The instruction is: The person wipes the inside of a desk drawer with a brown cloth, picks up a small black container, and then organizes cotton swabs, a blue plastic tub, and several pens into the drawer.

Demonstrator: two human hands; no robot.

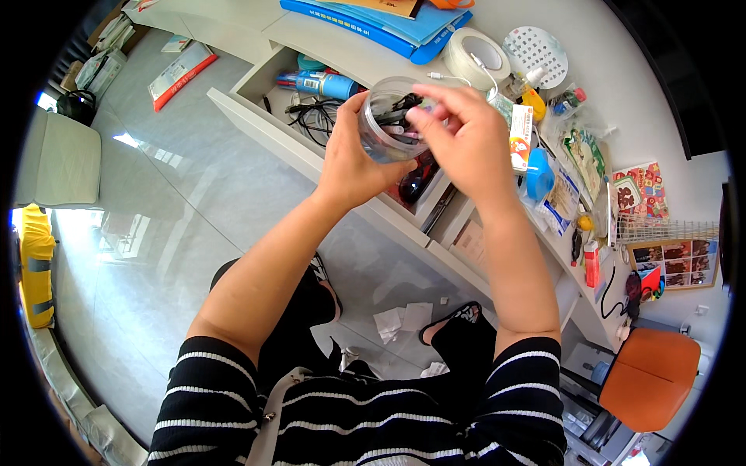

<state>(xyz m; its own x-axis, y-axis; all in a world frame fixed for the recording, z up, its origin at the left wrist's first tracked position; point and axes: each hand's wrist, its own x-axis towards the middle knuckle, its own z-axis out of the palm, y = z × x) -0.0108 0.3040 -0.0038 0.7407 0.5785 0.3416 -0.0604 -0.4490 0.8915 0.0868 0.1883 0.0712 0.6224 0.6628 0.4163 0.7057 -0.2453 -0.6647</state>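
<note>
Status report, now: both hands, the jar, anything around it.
Left hand grips clear jar. Right hand fingertips at jar mouth, on dark items inside. Open drawer directly below, cables in it.

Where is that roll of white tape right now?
In the head view, the white tape roll lies on the desk, upper right of centre, between the blue folders and a round white perforated disc.

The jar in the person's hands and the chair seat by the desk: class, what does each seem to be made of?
The jar looks like clear, glossy plastic, possibly glass: the dark items inside and the left hand show through its wall. The chair seat looks like smooth orange moulded plastic with an even matte sheen, though padding cannot be ruled out.
</note>
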